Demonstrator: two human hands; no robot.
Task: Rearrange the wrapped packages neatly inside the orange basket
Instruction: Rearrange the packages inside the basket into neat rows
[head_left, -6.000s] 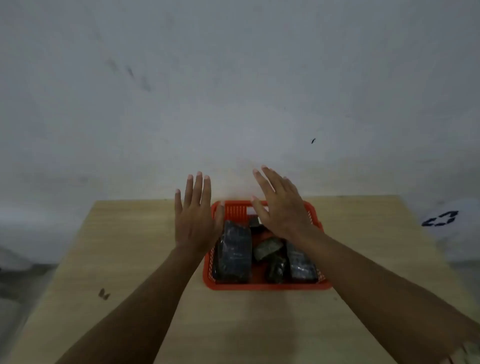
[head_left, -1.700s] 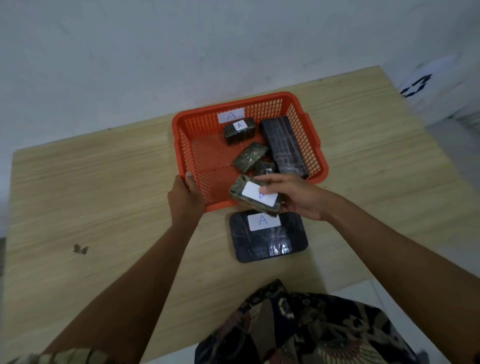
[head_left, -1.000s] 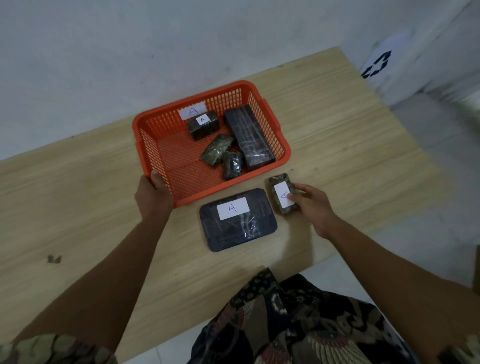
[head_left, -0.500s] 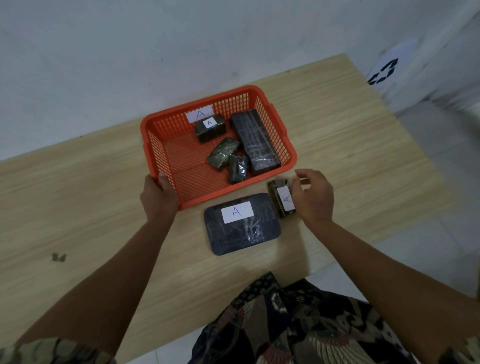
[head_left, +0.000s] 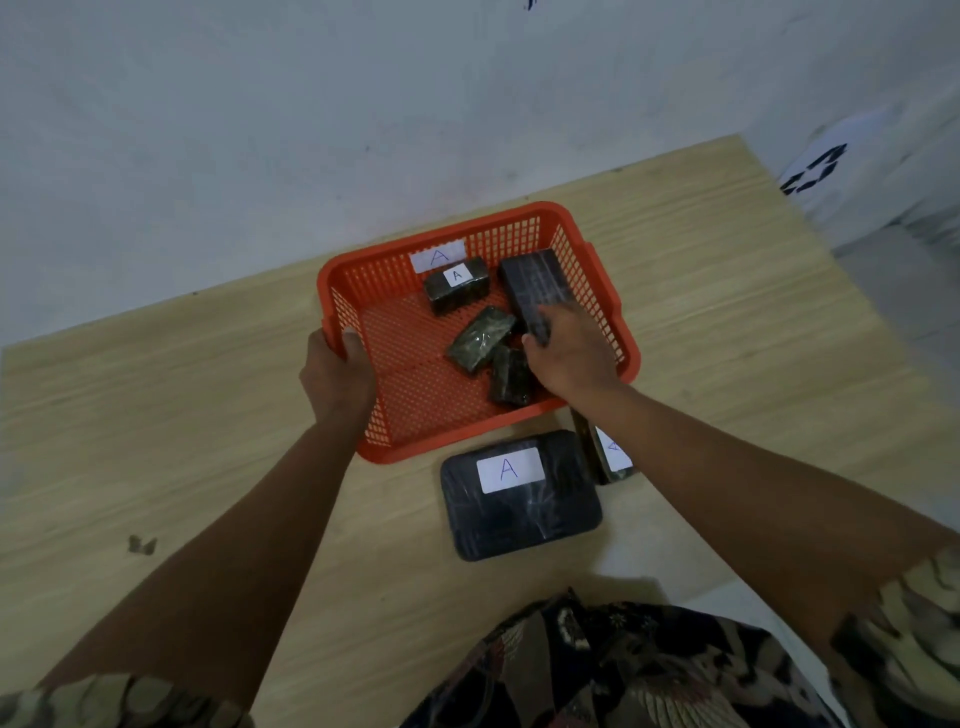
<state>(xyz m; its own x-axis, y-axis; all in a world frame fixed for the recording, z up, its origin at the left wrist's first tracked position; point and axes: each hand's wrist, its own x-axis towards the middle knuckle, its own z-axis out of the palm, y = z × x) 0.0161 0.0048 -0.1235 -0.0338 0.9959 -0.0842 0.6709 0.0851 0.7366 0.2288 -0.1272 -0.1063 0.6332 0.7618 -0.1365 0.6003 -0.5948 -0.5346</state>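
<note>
The right hand (head_left: 574, 353) has left the small package on the table and has gone into the orange basket (head_left: 626, 358). It now lies on the near end of the long dark package (head_left: 535, 291). The fingers are bent down around that end and the thumb (head_left: 532, 340) sits at its side. It looks like a grip, but the hand hides the end of the package, so I cannot tell if it has closed on it.

The left hand (head_left: 335, 371) is where it was, closed on the left rim of the basket. The thumb is inside the wall and the other fingers are outside.

The long dark package lies along the right wall of the basket. Next to it, at the far wall, sits a short package with a white A label (head_left: 457, 286). A greenish package (head_left: 480, 338) lies tilted in the middle. A small dark package (head_left: 509, 376) is just below it, close to the right wrist. A white A label (head_left: 437, 255) is stuck on the far wall of the basket.

On the wooden table (head_left: 156, 415), just in front of the basket, lies a big flat black package with an A label (head_left: 519, 493). The small package with a label (head_left: 608, 452) lies just beside it on the right, partly under the right arm.
</note>
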